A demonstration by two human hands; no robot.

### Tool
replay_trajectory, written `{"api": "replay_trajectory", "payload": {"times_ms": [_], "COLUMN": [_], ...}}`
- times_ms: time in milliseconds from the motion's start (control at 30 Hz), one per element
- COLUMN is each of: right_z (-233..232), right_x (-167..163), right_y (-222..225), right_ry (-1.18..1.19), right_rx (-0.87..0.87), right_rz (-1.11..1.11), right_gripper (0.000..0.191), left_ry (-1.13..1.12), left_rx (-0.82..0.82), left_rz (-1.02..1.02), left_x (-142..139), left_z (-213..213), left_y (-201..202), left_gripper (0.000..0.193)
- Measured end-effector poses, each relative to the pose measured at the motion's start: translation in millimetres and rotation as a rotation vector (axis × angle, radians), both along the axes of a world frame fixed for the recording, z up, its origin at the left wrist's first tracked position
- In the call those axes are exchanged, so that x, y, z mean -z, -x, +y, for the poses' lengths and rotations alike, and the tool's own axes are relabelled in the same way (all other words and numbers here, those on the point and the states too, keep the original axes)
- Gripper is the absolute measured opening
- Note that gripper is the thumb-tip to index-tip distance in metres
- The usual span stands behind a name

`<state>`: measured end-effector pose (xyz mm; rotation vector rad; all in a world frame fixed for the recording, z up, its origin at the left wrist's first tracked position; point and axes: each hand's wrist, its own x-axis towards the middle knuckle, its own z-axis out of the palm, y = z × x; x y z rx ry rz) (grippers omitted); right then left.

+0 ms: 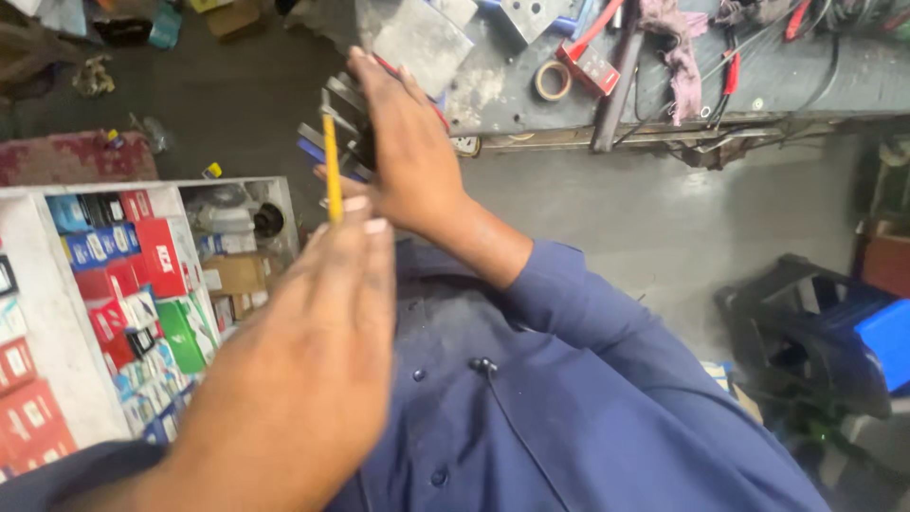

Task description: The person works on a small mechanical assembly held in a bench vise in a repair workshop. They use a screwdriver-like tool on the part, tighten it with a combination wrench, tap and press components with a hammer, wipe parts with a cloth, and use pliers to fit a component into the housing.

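**Two hands raised over a bundle of metal strips and a yellow rod**

The right hand [403, 152] was held up in front of the chest, its back toward the camera, its grip closed around a cluster of grey metal strips [336, 123] that fanned out past the fingers to the left. The strips looked flat, narrow and dull, stacked at slightly different angles; a blue piece [313, 152] showed at their lower edge and a thin red line ran behind the knuckles.

The left hand [313, 351] rose from the lower left, large and blurred, fingers nearly straight and pressed together. A thin yellow rod [332, 171] stood upright from its fingertips, crossing in front of the strips. Whether the fingers pinched the rod or merely lay against it could not be told.

Below was the blue buttoned shirt [531, 408]. To the left stood a white shelf [57, 313] packed with red, blue and green boxes. Beyond the hands ran a grey bench [758, 85] carrying a tape roll [553, 81], rags and cables.
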<state>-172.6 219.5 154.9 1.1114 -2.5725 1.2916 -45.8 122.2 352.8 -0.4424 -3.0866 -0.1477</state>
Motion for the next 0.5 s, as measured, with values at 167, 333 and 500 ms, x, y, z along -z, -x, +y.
{"api": "replay_trajectory", "payload": {"times_ms": [167,333,500], "right_z": [6,6,4], "right_x": [0,4,7], "right_y": [12,18,21], "right_ry": [-0.083,-0.003,0.013], "right_rx": [-0.018,-0.043,-0.051], "right_rz": [0.067,0.002,-0.024], "right_gripper": [0.096,0.086,0.08], "left_ry": [0.73,0.699,0.422], "left_rx": [-0.225,-0.505,-0.745], "left_rz": [-0.428,-0.297,-0.292], "left_x": [-5,16,34], "left_z": [32,32,11], "left_y": [7,5,-5], "left_gripper": [0.054,0.017,0.036]}}
